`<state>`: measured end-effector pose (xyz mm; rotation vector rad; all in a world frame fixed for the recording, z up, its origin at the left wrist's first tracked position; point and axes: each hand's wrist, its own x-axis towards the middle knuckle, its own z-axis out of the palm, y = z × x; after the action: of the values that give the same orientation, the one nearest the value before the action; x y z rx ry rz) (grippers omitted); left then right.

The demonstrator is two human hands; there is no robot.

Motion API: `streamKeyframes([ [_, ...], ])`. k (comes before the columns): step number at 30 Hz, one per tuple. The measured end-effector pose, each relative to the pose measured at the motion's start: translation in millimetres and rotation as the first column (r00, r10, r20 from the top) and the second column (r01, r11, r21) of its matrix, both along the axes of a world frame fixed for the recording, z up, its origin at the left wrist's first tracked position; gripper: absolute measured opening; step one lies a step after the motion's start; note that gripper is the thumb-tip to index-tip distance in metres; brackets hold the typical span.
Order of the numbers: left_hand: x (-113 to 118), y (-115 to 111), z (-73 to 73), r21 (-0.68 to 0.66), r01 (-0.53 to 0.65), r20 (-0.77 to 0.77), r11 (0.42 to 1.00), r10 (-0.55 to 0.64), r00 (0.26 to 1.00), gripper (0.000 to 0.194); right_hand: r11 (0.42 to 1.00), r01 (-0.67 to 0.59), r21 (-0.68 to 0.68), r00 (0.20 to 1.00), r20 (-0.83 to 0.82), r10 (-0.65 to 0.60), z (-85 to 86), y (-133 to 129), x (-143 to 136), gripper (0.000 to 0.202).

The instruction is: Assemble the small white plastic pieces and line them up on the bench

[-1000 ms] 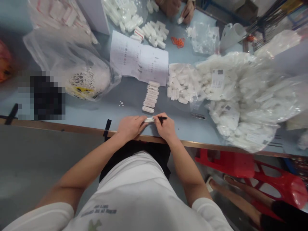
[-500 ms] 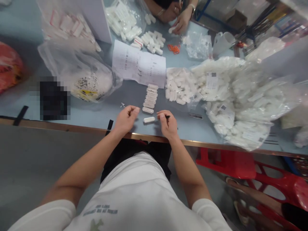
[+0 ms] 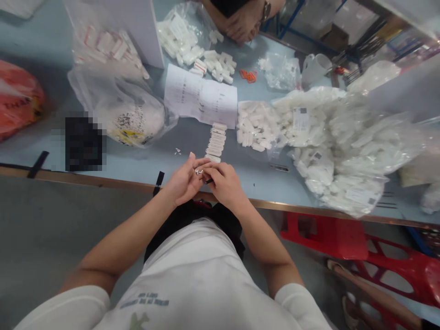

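Note:
My left hand [image 3: 187,182] is turned palm up and cupped, holding several small white pieces [image 3: 198,172] on its fingers. My right hand [image 3: 223,183] meets it there, fingers bent over the pieces, with a slim black tool [image 3: 209,181] in its grip; most of the tool is hidden. Just beyond my fingertips, a column of flat white oblong parts [image 3: 216,142] lies on the table. A few tiny white bits [image 3: 178,151] lie to the left of that column.
A printed sheet [image 3: 201,94] lies behind the column. Bags of white parts [image 3: 259,126] fill the right side, near a small metal tool [image 3: 279,167]. A clear bag [image 3: 134,119] is at left. Across the table are a co-worker's hands [image 3: 242,25] and orange pieces [image 3: 248,75].
My hands have come together over the table's front edge; my left hand has turned palm up, showing small white pieces. The single white slotted part between them is now hidden. The co-worker's hands moved.

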<state>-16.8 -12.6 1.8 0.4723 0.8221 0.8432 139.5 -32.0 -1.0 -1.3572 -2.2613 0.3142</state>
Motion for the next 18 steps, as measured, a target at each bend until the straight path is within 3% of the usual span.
streamKeyframes([
  [7,4.3,-6.9,12.4,-0.029,0.047,-0.07,0.998,-0.048,0.996,0.064,0.999,-0.03,0.028,0.991,0.129,0.026,2.8,-2.8,-5.7,0.022],
  [11,5.5,-6.5,9.9,0.0,0.023,-0.067,1.0,-0.022,0.997,0.058,0.998,-0.014,-0.058,1.0,-0.028,0.012,1.6,-2.0,-0.1,0.018],
  [14,4.5,-3.8,0.9,0.052,-0.045,-0.107,0.998,0.05,0.993,0.043,0.987,0.074,-0.14,0.971,-0.215,-0.103,2.4,-0.4,12.0,0.015],
  [18,-2.5,1.4,-14.5,0.152,0.002,-0.39,0.988,0.058,0.919,0.035,0.919,0.267,-0.289,0.866,-0.346,-0.361,-0.1,1.9,31.8,0.003],
])
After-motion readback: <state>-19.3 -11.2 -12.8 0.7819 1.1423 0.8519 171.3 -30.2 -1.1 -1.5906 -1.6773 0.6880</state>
